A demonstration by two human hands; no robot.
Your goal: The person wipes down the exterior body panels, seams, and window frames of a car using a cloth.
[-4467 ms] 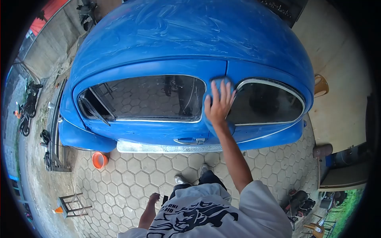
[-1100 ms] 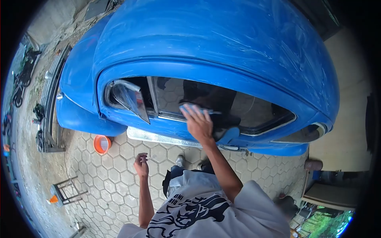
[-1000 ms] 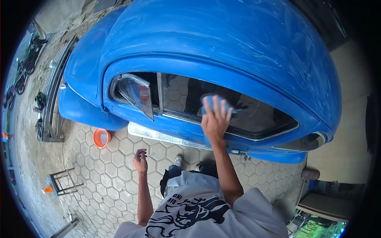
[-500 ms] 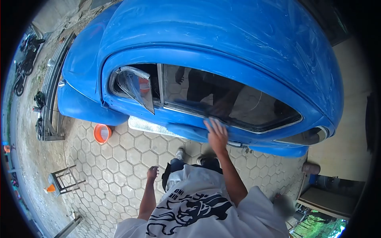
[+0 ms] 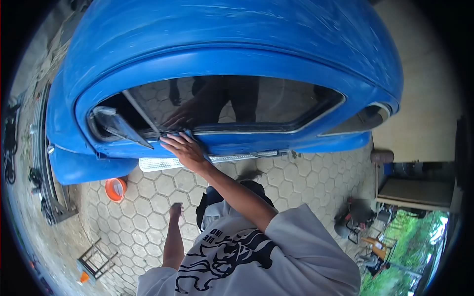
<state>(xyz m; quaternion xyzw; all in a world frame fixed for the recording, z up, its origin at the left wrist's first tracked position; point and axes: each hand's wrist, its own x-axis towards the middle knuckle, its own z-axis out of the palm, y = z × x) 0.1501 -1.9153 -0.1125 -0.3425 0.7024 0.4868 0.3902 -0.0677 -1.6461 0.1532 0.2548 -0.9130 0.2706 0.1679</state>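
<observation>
The blue car (image 5: 232, 54) fills the top of the view, side on, with pale streaks on its roof. My right hand (image 5: 185, 150) presses a blue cloth (image 5: 201, 144) against the body at the lower edge of the door window (image 5: 217, 101), near the window's front post. Most of the cloth is hidden under the palm and fingers. At the front of the door, the small vent window (image 5: 116, 123) stands tilted outward. My left hand (image 5: 176, 211) hangs low over the paving, its fingers loosely apart and holding nothing.
An orange bucket (image 5: 115, 189) sits on the hexagonal paving near the front wheel arch. A small stool (image 5: 97, 259) stands at lower left, beside metal bars (image 5: 42, 148). On the right are a wooden board (image 5: 419, 113) and a low cabinet (image 5: 414, 191).
My right hand has moved left along the window's lower edge to the front post with the cloth. The view has turned and shifted. My left hand still hangs low.
</observation>
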